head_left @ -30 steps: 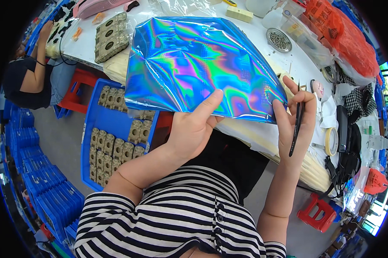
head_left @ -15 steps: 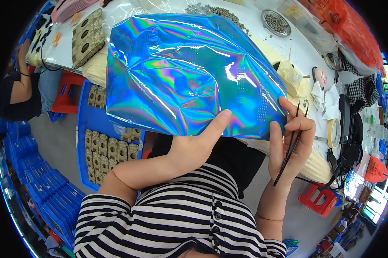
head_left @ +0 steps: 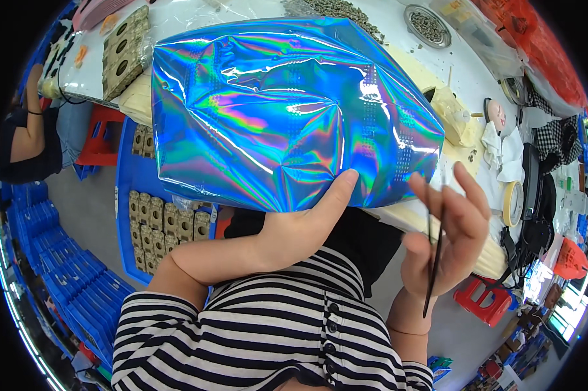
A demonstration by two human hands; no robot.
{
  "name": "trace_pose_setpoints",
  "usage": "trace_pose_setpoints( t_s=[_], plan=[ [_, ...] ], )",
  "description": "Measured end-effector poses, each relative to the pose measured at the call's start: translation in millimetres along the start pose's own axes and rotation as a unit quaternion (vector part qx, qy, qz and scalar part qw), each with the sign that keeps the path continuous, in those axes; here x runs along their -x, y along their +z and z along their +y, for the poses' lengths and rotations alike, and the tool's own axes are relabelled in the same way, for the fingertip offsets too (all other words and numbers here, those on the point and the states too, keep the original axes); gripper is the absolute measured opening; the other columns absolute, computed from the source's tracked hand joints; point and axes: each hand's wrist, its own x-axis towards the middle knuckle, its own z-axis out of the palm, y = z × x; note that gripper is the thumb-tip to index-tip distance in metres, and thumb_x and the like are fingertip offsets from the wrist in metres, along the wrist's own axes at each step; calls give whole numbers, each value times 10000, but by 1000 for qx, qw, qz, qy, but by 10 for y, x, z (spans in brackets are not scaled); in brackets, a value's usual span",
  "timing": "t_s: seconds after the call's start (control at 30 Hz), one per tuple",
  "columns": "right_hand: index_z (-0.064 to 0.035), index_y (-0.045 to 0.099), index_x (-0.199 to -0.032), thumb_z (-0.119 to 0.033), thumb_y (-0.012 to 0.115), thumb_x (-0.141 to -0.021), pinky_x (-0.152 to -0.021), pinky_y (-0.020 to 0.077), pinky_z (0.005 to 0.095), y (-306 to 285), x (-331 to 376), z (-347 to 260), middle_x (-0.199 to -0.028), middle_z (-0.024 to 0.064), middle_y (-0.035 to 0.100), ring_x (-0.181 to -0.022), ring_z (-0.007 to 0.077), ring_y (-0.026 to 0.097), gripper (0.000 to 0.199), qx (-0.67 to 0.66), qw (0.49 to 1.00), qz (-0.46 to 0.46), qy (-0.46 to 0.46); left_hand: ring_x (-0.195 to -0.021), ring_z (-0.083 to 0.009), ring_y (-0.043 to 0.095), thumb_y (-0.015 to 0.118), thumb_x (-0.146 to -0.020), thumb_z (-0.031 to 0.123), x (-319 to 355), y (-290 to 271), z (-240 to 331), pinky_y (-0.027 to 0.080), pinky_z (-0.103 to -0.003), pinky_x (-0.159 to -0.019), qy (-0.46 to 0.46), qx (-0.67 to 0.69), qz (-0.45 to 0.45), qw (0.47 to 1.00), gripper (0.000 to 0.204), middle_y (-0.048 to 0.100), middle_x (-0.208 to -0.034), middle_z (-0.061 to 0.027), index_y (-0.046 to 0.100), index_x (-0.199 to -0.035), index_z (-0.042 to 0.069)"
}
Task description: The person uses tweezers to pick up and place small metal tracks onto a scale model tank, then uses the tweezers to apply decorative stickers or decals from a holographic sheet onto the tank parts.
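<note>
A large crinkled sheet of shiny blue holographic film (head_left: 242, 130) spreads out in front of me, with rows of small dots on it. My left hand (head_left: 300, 228) grips its near edge, thumb on top and the other fingers hidden underneath. Just off the sheet's right corner is my right hand (head_left: 450, 241), somewhat blurred, its fingers curled. Dark slim tweezers (head_left: 434, 260) lie in that hand, pointing up past the thumb and fingers.
A blue tray (head_left: 126, 215) with several patterned blocks (head_left: 152, 212) stands at my left. The white table (head_left: 398, 29) bears a round metal dish (head_left: 427, 26) of small parts, a tape roll (head_left: 513, 203) and a cream block (head_left: 451, 117). Another person's arm (head_left: 32, 124) shows far left.
My right hand has let go of the film's right corner and moved slightly right and down with the tweezers. The film has shifted a little; my left hand still holds it.
</note>
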Motion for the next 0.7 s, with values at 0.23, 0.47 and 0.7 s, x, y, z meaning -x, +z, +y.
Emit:
trace_pose_setpoints(
  t_s=[0.23, 0.47, 0.7],
  plan=[
    [-31, 729, -940, -182, 793, -734, -911, 466, 435, 106, -291, 22, -936, 103, 710, -950, 287, 654, 263, -124, 991, -43, -33, -928, -123, 656, 666, -891, 11, 8, 114, -56, 520, -266, -765, -2, 93, 41, 995, 228, 678, -1055, -84, 614, -1110, -23],
    [2, 655, -888, -35, 753, -796, -977, 447, 453, 206, -251, 110, -892, 105, 714, -967, 269, 685, 140, -190, 981, -29, 28, -1070, -192, 598, 582, -932, 50, 31, -45, 30, 438, -360, -959, 40, -145, -78, 986, 305, 617, -1200, -116, 569, -1224, -36],
    [-11, 666, -874, -43, 767, -784, -962, 451, 432, 266, -260, 129, -868, 88, 715, -905, 247, 681, 139, -146, 989, -36, 4, -1095, -219, 586, 574, -936, 44, 48, -70, 24, 433, -368, -976, 38, -166, -88, 981, 320, 592, -1236, -133, 554, -1245, -38]
  ],
)
